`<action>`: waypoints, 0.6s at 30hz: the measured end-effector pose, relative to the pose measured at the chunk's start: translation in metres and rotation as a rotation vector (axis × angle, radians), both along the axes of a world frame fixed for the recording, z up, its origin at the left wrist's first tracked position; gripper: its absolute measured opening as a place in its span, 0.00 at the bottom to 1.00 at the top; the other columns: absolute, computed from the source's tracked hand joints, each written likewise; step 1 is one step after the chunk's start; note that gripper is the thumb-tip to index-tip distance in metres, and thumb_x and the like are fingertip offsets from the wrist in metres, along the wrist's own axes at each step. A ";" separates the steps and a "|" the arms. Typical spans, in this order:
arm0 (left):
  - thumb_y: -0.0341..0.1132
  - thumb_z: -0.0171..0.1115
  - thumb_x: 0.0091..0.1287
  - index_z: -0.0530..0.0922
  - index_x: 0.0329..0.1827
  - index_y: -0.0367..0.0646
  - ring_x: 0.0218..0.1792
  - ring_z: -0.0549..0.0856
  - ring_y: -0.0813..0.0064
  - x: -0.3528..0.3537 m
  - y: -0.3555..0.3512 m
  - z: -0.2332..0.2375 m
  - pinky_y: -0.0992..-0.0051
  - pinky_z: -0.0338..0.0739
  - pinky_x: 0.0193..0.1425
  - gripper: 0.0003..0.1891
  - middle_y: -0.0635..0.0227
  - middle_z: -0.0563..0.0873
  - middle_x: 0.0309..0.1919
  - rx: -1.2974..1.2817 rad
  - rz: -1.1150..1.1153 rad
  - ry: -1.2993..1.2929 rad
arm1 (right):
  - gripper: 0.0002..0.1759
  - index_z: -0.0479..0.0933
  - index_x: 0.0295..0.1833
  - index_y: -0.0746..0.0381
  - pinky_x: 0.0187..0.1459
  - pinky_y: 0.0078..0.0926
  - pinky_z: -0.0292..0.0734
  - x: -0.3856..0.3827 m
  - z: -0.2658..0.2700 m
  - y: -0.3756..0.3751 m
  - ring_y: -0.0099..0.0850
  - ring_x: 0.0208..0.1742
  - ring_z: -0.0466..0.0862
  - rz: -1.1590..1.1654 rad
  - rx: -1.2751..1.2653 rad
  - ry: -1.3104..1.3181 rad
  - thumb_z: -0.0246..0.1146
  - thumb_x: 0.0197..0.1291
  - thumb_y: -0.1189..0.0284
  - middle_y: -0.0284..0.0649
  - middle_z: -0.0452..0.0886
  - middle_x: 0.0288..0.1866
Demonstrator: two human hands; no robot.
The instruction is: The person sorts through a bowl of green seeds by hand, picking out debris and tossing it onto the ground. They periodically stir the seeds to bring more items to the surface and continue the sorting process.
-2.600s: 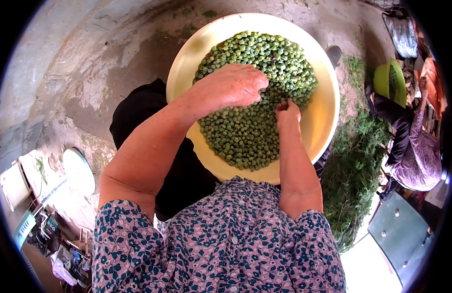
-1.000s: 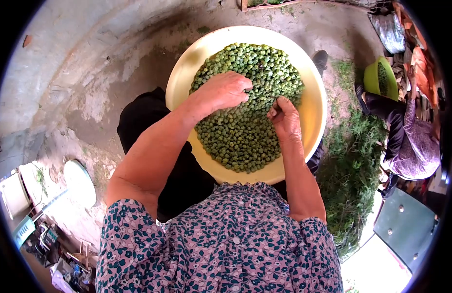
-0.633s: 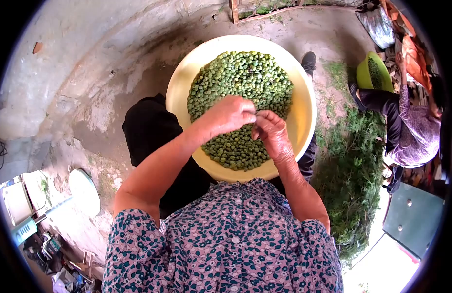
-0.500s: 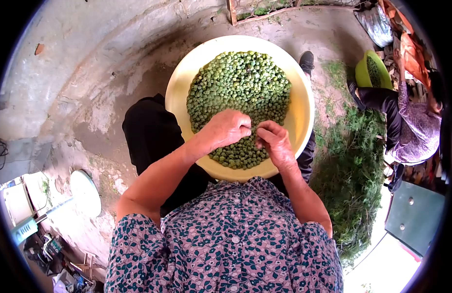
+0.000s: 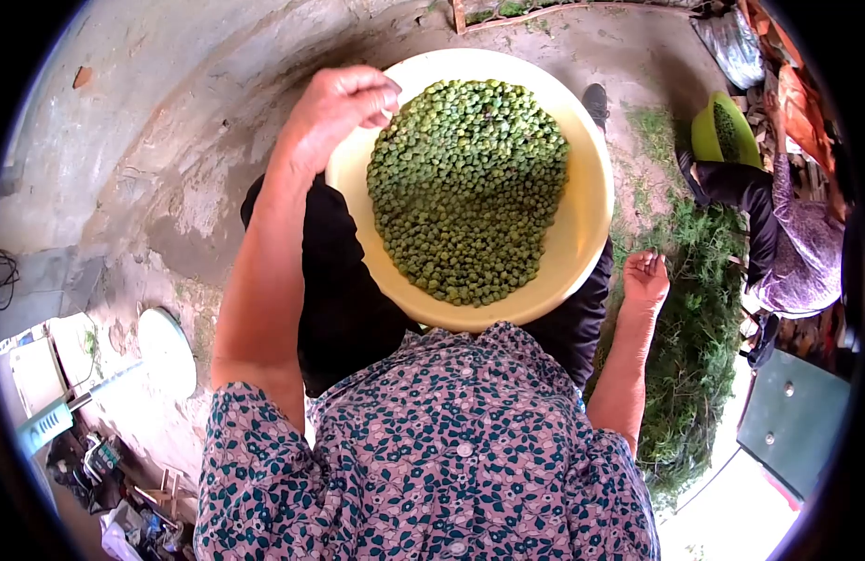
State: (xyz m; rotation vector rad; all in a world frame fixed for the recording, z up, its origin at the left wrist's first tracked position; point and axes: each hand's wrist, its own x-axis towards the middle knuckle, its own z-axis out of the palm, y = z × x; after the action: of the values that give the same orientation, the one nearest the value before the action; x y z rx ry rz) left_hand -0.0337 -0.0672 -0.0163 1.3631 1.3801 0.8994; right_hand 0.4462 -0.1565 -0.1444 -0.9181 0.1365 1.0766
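A wide pale-yellow basin (image 5: 582, 271) rests at my lap, holding a heap of small round green pods or fruits (image 5: 470, 187). My left hand (image 5: 353, 103) is raised over the basin's upper left rim, fingers bent and pressed together; what they hold, if anything, is too small to make out. Off to the right of the basin, my right hand (image 5: 647, 273) is beside the pile of cut green plants (image 5: 685, 355), its fingers curled. Whether anything is inside them is hidden.
Another person (image 5: 806, 243) sits at the right, near a lime-green basin (image 5: 736, 140). A green cabinet (image 5: 792, 421) is at the lower right. A white round fan-like object (image 5: 167, 353) stands at the lower left, and a wall curves along the left.
My hands have moved apart from above the green heap: the left up and left to the rim, the right outward to the plant pile. The basin appears slightly higher and further right.
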 end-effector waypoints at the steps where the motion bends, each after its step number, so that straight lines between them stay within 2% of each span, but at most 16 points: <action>1: 0.32 0.61 0.65 0.81 0.44 0.37 0.34 0.82 0.76 -0.003 0.006 0.000 0.76 0.79 0.42 0.09 0.64 0.85 0.34 -0.004 0.037 -0.027 | 0.12 0.71 0.34 0.63 0.32 0.25 0.72 -0.008 0.004 0.002 0.27 0.25 0.73 0.062 0.019 -0.018 0.55 0.66 0.66 0.36 0.75 0.26; 4: 0.34 0.61 0.65 0.80 0.46 0.37 0.35 0.82 0.76 -0.013 0.024 -0.006 0.75 0.80 0.44 0.12 0.63 0.85 0.37 -0.010 0.092 -0.145 | 0.10 0.73 0.35 0.62 0.27 0.23 0.67 -0.033 0.005 0.012 0.25 0.22 0.69 0.267 0.090 -0.057 0.58 0.65 0.67 0.33 0.72 0.24; 6: 0.35 0.61 0.65 0.80 0.46 0.37 0.36 0.82 0.76 -0.017 0.038 -0.012 0.75 0.80 0.46 0.12 0.63 0.85 0.37 -0.055 0.145 -0.258 | 0.08 0.74 0.37 0.62 0.28 0.23 0.70 -0.075 0.023 0.023 0.25 0.23 0.71 0.331 0.025 -0.142 0.60 0.63 0.69 0.33 0.73 0.25; 8: 0.35 0.61 0.65 0.80 0.46 0.37 0.36 0.82 0.76 -0.023 0.049 -0.020 0.75 0.80 0.46 0.12 0.64 0.84 0.37 -0.067 0.175 -0.358 | 0.07 0.76 0.41 0.64 0.29 0.24 0.74 -0.122 0.044 0.031 0.26 0.26 0.75 0.410 -0.079 -0.387 0.62 0.61 0.71 0.35 0.76 0.27; 9: 0.36 0.61 0.65 0.79 0.46 0.36 0.37 0.82 0.76 -0.026 0.052 -0.024 0.74 0.80 0.47 0.12 0.64 0.84 0.37 -0.070 0.200 -0.451 | 0.09 0.77 0.45 0.65 0.30 0.25 0.77 -0.133 0.041 0.036 0.27 0.28 0.78 0.529 -0.048 -0.434 0.62 0.60 0.73 0.37 0.79 0.30; 12: 0.35 0.61 0.64 0.81 0.43 0.36 0.37 0.82 0.76 -0.029 0.051 -0.032 0.74 0.79 0.47 0.11 0.65 0.85 0.35 -0.109 0.280 -0.477 | 0.12 0.77 0.49 0.67 0.32 0.21 0.77 -0.174 0.042 0.048 0.25 0.30 0.80 0.817 -0.101 -0.751 0.59 0.61 0.75 0.38 0.82 0.33; 13: 0.32 0.62 0.63 0.78 0.42 0.40 0.31 0.82 0.73 -0.030 0.050 -0.024 0.73 0.79 0.37 0.08 0.63 0.84 0.31 -0.241 0.336 -0.496 | 0.12 0.77 0.49 0.67 0.32 0.21 0.77 -0.185 0.035 0.051 0.25 0.30 0.80 0.829 -0.106 -0.748 0.59 0.61 0.75 0.38 0.82 0.33; 16: 0.34 0.63 0.62 0.77 0.42 0.40 0.30 0.83 0.72 -0.036 0.057 -0.025 0.73 0.80 0.37 0.09 0.63 0.84 0.31 -0.177 0.333 -0.571 | 0.14 0.77 0.51 0.69 0.34 0.18 0.76 -0.213 0.010 0.057 0.22 0.33 0.81 1.190 -0.123 -0.897 0.56 0.61 0.76 0.37 0.82 0.34; 18: 0.34 0.63 0.62 0.77 0.41 0.40 0.30 0.83 0.72 -0.040 0.059 -0.025 0.72 0.80 0.38 0.09 0.64 0.84 0.31 -0.176 0.352 -0.584 | 0.14 0.77 0.52 0.67 0.36 0.18 0.75 -0.229 -0.008 0.060 0.21 0.35 0.80 1.271 -0.116 -0.935 0.55 0.62 0.75 0.36 0.82 0.34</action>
State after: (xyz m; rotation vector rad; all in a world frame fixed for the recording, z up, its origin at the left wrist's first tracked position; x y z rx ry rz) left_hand -0.0740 -0.0077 -0.0413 0.6504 1.2108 1.2537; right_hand 0.2169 -0.0967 -0.1522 -1.5729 -1.3291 1.6300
